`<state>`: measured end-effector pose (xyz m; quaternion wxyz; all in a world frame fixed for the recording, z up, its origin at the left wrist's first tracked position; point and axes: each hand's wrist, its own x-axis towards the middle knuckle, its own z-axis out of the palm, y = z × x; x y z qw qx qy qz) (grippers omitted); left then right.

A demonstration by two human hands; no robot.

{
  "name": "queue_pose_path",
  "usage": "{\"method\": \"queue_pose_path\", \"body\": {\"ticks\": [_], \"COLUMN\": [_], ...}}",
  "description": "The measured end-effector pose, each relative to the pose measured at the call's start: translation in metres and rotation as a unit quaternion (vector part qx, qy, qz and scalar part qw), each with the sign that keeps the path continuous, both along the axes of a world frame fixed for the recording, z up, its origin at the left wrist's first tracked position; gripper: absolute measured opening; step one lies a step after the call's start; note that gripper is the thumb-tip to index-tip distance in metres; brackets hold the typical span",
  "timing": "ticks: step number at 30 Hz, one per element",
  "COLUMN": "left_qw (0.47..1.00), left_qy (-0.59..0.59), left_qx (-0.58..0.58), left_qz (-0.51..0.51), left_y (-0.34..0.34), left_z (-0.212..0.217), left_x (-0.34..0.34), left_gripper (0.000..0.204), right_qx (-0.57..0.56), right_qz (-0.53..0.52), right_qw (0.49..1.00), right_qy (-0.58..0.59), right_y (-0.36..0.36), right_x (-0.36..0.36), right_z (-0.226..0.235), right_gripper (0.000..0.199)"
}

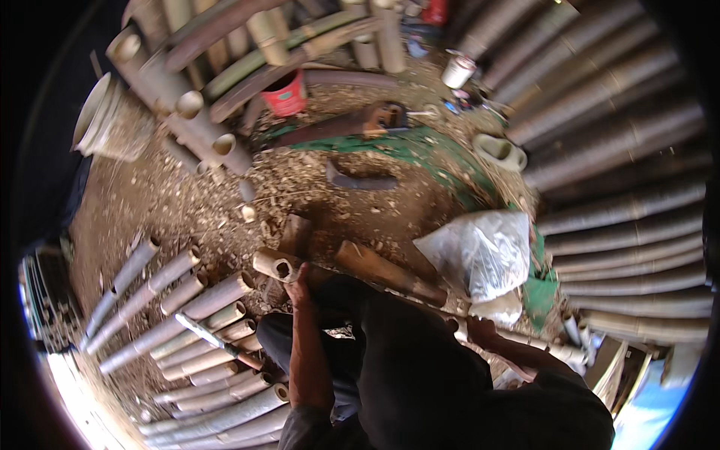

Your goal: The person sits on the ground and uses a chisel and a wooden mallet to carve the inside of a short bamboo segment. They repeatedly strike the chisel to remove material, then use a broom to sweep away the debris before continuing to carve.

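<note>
Left Hand Gripping a Bamboo Pole Low Over the Ground

From where I am standing, the person is bending over dark-clad knees, and the left hand (298, 282) is closing firmly around the bamboo pole (267, 262), right beside a dark hollow opening near its left end. The pole is pointing away to the left of the knees, just above the littered ground (225, 176). The right hand (482, 331) is sitting well apart from the left, its fingers looking curled against a pale stretch of bamboo (536, 346) — I cannot tell exactly what they are gripping, nor whether that stretch is belonging to the same pole, since the leg is hiding part of the line.

A brown bamboo piece (390, 271) is lying just ahead of the knees, and a clear plastic bag (484, 251) is slumping near the right hand. To the left, cut bamboo lengths (196, 304) are lying in a rough row, with a pale-bladed tool (214, 337) resting across them. Farther ahead, a dark curved piece (364, 180) is lying among the chips, and beyond it a handsaw (337, 127) is resting near a red bucket (285, 96). Long dark poles (615, 157) are filling the right side — a pair of green clogs (500, 152) is sitting beside them.
</note>
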<state>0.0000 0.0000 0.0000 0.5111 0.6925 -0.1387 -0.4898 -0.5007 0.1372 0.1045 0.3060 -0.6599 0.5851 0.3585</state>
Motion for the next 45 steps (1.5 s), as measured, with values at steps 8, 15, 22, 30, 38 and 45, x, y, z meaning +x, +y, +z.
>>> {"method": "queue_pose_path", "body": {"ticks": [8,15,22,30,38,45], "left_qw": [0.991,0.992,0.990,0.986,0.990,0.992], "left_qy": [0.040,0.073,0.087,0.105,0.089,0.068], "left_qx": [0.089,0.078,0.069,0.003,0.034,0.036], "left_qz": [0.092,0.069,0.091,0.128,0.104,0.101], "left_y": [-0.004,-0.022,-0.015,-0.008,-0.006,-0.006], "left_z": [0.022,0.068,0.067,0.046,0.043,0.043], "left_x": [0.005,-0.004,-0.001,-0.009,-0.006,-0.009], "left_gripper": [0.077,0.077,0.078,0.073,0.082,0.079], "right_qx": [-0.291,-0.157,-0.087,-0.253,-0.353,-0.312], "right_qz": [0.091,0.249,0.132,0.258,0.385,0.377], "right_qw": [0.910,0.953,0.967,0.893,0.837,0.872], "right_qy": [-0.281,-0.073,-0.202,-0.267,-0.164,-0.021], "right_y": [-0.312,-0.445,-0.454,-0.590,-0.686,-0.692], "right_x": [0.210,0.247,0.264,0.348,0.409,0.445], "right_z": [0.006,-0.084,0.000,0.143,0.108,0.087], "right_gripper": [0.058,0.057,0.054,0.043,0.027,0.033]}}
